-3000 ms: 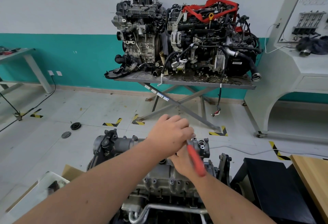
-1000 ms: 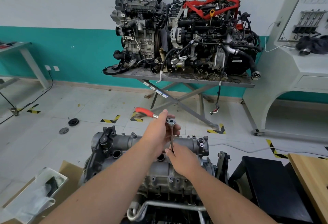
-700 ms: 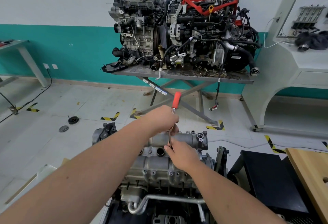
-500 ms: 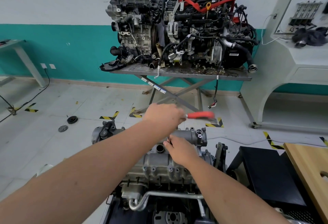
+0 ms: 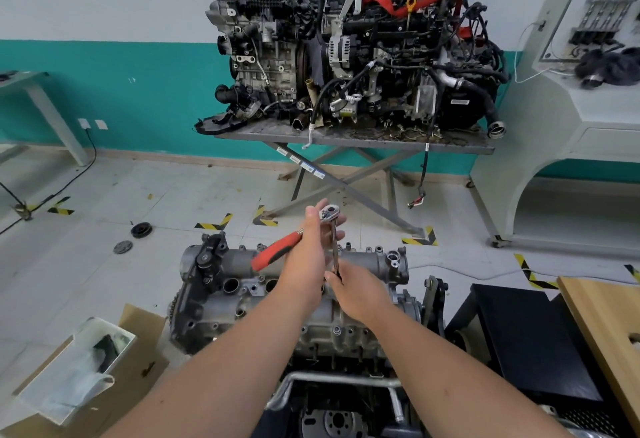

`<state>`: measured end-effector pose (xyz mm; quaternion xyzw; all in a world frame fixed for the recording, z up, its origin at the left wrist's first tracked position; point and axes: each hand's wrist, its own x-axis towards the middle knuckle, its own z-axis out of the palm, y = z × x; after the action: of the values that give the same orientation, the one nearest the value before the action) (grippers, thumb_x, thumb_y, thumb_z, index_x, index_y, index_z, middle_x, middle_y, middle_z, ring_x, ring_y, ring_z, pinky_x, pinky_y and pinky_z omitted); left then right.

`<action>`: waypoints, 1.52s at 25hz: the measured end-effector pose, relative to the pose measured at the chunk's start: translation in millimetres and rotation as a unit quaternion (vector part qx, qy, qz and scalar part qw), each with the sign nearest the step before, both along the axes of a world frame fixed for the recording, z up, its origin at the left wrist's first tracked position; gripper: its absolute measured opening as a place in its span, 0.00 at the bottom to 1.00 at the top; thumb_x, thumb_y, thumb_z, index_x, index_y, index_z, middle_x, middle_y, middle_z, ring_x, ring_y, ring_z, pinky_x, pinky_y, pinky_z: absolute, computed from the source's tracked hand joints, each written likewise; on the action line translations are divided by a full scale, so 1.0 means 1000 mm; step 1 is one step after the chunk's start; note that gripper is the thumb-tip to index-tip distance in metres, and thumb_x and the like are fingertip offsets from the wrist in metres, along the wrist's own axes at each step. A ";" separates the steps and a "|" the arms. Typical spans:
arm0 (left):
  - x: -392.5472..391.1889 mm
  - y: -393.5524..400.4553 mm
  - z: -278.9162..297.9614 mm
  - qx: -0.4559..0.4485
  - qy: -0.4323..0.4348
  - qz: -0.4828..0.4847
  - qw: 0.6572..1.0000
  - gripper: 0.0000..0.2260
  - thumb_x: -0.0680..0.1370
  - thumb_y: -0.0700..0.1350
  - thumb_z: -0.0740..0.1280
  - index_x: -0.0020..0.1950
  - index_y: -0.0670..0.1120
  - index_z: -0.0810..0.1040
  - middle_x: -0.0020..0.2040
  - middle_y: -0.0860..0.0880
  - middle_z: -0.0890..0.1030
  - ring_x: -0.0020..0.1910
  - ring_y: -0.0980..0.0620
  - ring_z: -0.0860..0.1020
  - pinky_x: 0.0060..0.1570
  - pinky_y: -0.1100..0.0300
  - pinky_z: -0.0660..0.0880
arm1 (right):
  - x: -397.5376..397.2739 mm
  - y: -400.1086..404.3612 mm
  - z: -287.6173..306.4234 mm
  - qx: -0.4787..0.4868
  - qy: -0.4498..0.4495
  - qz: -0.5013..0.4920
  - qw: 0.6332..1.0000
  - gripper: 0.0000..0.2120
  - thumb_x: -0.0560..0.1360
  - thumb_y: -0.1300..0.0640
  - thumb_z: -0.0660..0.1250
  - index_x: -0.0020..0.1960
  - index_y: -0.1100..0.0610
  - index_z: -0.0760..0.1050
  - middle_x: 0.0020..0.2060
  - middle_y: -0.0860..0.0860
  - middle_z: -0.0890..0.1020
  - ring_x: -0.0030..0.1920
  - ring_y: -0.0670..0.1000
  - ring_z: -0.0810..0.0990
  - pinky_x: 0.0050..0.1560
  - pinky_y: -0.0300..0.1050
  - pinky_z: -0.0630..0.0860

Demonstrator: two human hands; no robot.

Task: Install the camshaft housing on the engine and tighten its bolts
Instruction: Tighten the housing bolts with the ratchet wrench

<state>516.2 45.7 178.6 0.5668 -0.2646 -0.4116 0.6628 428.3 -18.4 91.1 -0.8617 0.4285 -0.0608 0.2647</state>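
One grey cast-aluminium camshaft housing point(image 5: 311, 261) sits atop the engine point(image 5: 277, 319) right below me. My left hand point(image 5: 308, 257) grips the red-handled chrome ratchet point(image 5: 298, 240) near its head; my right hand point(image 5: 360, 292) pinches the thin steel extension bar point(image 5: 334, 247) standing upright on the housing. A cardboard box point(image 5: 138, 361) lies on the floor, left.

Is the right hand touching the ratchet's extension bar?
Touching. The head view shows the right hand with its fingers pinching the lower end of the extension bar, just above the camshaft housing.
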 end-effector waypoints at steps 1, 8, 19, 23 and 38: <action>0.001 0.001 -0.001 0.016 0.020 0.007 1.000 0.22 0.82 0.65 0.51 0.52 0.63 0.84 0.52 0.54 0.86 0.51 0.55 0.82 0.58 0.51 0.74 | 0.000 0.000 0.001 -0.001 0.000 0.000 1.000 0.11 0.83 0.45 0.53 0.50 0.49 0.71 0.40 0.49 0.81 0.43 0.54 0.80 0.42 0.49 0.73; 0.031 -0.007 0.020 0.158 0.021 -0.062 0.985 0.20 0.82 0.61 0.55 0.49 0.50 0.81 0.35 0.50 0.83 0.39 0.52 0.80 0.34 0.57 0.63 | -0.004 0.002 0.002 -0.032 0.020 0.026 0.999 0.12 0.83 0.43 0.53 0.46 0.48 0.66 0.38 0.48 0.78 0.38 0.52 0.76 0.31 0.45 0.63; 0.007 -0.017 0.071 0.223 -0.591 -0.273 0.726 0.09 0.82 0.46 0.58 0.47 0.45 0.76 0.37 0.49 0.81 0.31 0.53 0.75 0.30 0.59 0.67 | -0.003 0.004 0.000 -0.043 0.025 0.040 0.998 0.10 0.83 0.45 0.53 0.51 0.50 0.68 0.43 0.53 0.82 0.43 0.57 0.80 0.37 0.48 0.69; -0.004 -0.012 0.057 0.160 -0.821 -0.192 0.513 0.07 0.84 0.51 0.59 0.55 0.54 0.76 0.45 0.52 0.74 0.47 0.50 0.75 0.43 0.57 0.67 | -0.004 0.003 -0.001 -0.022 0.013 0.017 1.000 0.15 0.83 0.48 0.54 0.39 0.49 0.64 0.33 0.46 0.73 0.37 0.53 0.74 0.31 0.45 0.61; 0.002 -0.013 0.009 0.035 0.035 -0.053 0.997 0.21 0.85 0.60 0.50 0.63 0.54 0.79 0.49 0.50 0.86 0.48 0.50 0.83 0.54 0.53 0.76 | 0.001 -0.005 -0.005 -0.006 -0.015 -0.008 1.000 0.09 0.83 0.46 0.55 0.47 0.48 0.67 0.37 0.46 0.75 0.40 0.51 0.74 0.41 0.47 0.69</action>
<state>518.1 32.7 188.1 0.5604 -0.2564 -0.4747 0.6284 429.1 -23.0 86.4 -0.8588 0.4311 -0.0791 0.2652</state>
